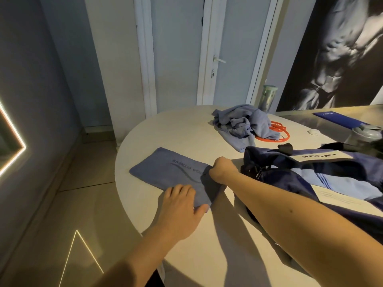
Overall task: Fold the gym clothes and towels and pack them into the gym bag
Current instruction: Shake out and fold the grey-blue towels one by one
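A folded blue towel (pixel 165 170) with a printed logo lies flat on the round white table (pixel 165 131). My left hand (pixel 180 206) rests on its near corner, fingers on top and thumb at the edge. My right hand (pixel 221 168) is curled into a fist and grips the towel's right end, which hangs bunched below it. A navy gym bag (pixel 310 172) with a white label lies just right of my right hand. A crumpled pile of blue clothes (pixel 242 125) sits farther back on the table.
An orange cord (pixel 279 133) lies beside the clothes pile. A green bottle (pixel 267 98) stands at the back by the wall. A blue booklet (pixel 339 119) and a grey shaker (pixel 366 131) sit at the right. The table edge curves close to my left arm.
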The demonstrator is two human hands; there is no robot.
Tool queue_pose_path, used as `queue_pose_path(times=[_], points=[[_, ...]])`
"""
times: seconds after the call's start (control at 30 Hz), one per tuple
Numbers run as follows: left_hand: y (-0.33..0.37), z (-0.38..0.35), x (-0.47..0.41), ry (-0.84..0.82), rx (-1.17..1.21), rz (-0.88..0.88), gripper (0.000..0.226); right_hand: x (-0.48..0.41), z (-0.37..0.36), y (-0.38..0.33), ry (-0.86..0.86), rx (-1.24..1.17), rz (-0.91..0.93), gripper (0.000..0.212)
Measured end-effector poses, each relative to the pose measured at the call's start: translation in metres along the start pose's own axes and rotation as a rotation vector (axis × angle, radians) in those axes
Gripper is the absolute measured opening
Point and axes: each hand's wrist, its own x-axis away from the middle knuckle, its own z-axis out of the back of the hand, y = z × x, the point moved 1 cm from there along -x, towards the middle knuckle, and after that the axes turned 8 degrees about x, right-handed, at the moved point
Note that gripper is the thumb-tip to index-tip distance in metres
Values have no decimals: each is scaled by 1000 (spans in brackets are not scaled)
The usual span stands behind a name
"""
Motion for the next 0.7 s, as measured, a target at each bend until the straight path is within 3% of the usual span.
queue_pose_path(times=[0.13,0.33,0.6,0.7], points=[[-2,0,32,71,80,72,80,45,-7,9,-2,-93,24,18],[-7,0,72,106,275,131,32,114,-22,33,73,-290,90,25],[-10,17,128,33,302,-16,33,203,-36,59,62,-470,170,50],[-17,19,141,-34,304,-51,47,223,-42,67,111,-461,176,46]])
